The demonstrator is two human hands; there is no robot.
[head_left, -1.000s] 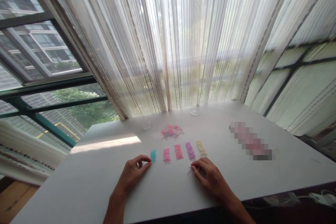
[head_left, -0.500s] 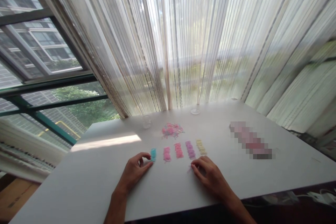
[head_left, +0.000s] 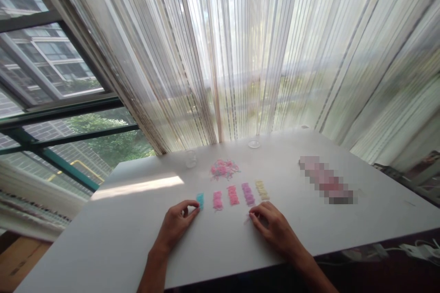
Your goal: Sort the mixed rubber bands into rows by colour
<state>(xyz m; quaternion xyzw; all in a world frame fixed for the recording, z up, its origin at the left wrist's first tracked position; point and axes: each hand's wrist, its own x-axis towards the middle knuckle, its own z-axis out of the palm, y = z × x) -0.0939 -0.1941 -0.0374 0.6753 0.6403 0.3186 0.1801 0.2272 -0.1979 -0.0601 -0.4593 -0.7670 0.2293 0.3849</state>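
Note:
My left hand has thumb and forefinger pinched together at the near left side of a small teal stack. Whether a teal piece is between the fingertips is hidden. Closed in a pinch, my right hand holds a thin pale purple strand, its end sticking out to the left. Beyond the hands run separate stacks of small thin pieces: a pink stack, a coral stack, a purple stack and a pale yellow stack, the last just above my right knuckles.
Behind the stacks lies a loose pink heap of mixed pieces. A clear cup and a clear shallow dish stand farther back on the white table. A pixelated pinkish object lies at the right. Curtains hang behind the table.
My left thumb and forefinger have closed together beside the teal stack. The right hand keeps its pinch on the purple strand. The whole view has shifted slightly.

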